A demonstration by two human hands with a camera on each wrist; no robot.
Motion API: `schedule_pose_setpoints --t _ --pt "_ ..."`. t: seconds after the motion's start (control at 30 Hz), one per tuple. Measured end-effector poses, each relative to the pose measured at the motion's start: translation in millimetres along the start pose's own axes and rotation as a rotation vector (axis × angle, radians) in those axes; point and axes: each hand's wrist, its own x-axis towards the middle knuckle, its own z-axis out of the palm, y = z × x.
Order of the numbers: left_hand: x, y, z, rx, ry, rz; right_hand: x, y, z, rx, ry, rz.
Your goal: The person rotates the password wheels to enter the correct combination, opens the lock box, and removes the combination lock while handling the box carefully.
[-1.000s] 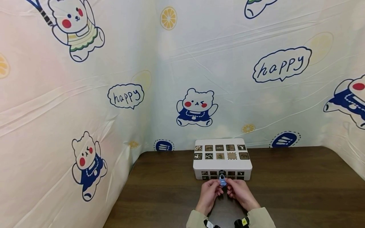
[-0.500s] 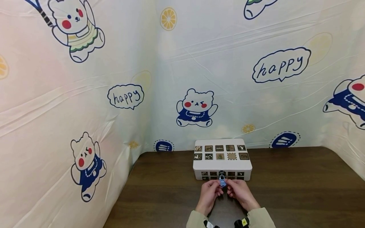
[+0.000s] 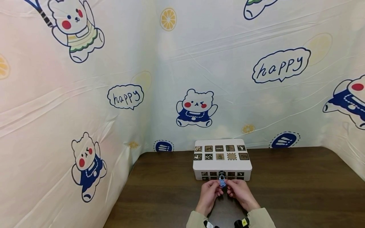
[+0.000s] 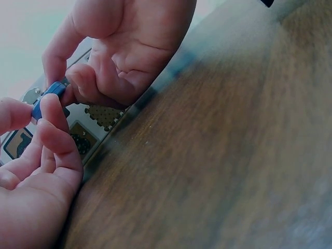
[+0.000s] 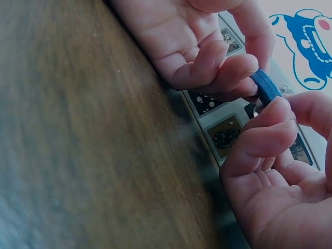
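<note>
A small blue padlock (image 3: 222,182) hangs at the dark latch on the front of a white box (image 3: 222,163), its shackle up at the latch. My left hand (image 3: 208,193) pinches the padlock's left side between thumb and fingers. From the other side, my right hand (image 3: 241,193) pinches it too. In the left wrist view the blue lock body (image 4: 50,98) sits between both sets of fingertips. The right wrist view shows its edge (image 5: 266,87) gripped the same way, with fingertips covering part of it.
The box has small square pictures on its lid and front, and stands at the back of a dark wooden table (image 3: 165,190). Behind it hangs a pale curtain (image 3: 228,110) printed with bears and "happy" bubbles; another side falls along the table's left edge.
</note>
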Motion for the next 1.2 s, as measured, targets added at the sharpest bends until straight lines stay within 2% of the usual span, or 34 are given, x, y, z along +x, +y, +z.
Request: schedule_pose_setpoints --t 0.77,1.2 --pt "-0.2 0.2 -0.4 0.000 0.003 0.000 -1.7 -1.9 -0.5 0.007 -0.003 -0.007" --pt "1.8 -1.9 -1.6 0.004 -0.007 0.012 0.4 -1.6 1.2 0.018 0.018 0.036"
